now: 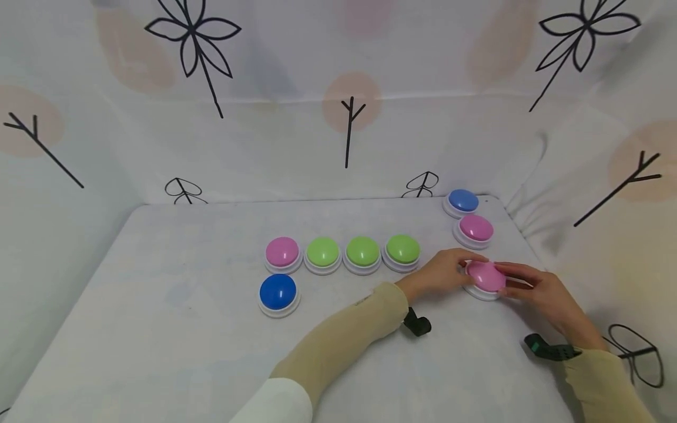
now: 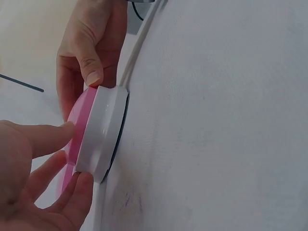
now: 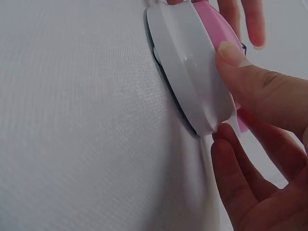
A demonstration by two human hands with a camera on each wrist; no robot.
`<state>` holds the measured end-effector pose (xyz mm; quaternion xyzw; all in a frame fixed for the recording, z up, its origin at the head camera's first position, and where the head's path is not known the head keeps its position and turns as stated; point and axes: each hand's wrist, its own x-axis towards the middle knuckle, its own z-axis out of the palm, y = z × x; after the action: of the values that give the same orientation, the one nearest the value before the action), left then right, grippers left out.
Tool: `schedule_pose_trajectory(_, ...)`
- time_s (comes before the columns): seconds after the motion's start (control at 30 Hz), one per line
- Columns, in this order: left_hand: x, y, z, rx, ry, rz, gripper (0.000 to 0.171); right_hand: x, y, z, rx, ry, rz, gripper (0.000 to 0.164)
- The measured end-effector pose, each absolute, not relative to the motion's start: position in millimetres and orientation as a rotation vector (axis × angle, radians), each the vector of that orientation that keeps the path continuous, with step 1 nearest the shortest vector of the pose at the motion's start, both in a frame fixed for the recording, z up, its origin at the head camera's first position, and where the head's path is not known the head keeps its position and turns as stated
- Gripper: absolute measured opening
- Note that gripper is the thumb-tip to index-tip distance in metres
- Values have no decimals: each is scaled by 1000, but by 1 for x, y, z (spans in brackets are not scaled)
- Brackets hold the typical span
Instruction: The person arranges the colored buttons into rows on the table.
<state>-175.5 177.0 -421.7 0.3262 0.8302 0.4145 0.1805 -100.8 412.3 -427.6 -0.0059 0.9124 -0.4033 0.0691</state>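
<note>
At the right side of the table, a pink dome push button with a white round base sits between both hands. My left hand holds it from the left, thumb and fingertips at the dome and base rim. From the right, my right hand grips the same button, its thumb on the dome's edge in the right wrist view. The white base rests on or close over the table surface, a dark line showing along its underside. Just behind stands another pink button, with a blue button beyond it.
Left of the hands, a row holds a pink button and three green buttons. A blue button stands in front of the row's left end. The white table meets patterned cloth walls at its back and sides.
</note>
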Motion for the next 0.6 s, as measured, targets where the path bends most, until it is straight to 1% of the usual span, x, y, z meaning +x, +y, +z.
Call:
schedule_pose_trajectory(0.13, -175, 178, -423, 935, 2352, 1172, 50, -101, 409, -428, 3, 2748, -1218, 67)
schedule_pose_trajectory(0.37, -178, 172, -423, 864, 2359, 1131, 51, -100, 403, -426, 42, 2698, -1174, 70)
schedule_pose_trajectory(0.6, -182, 162, -422, 927, 2339, 1102, 51, -95, 396, -423, 21, 2694, -1226, 68)
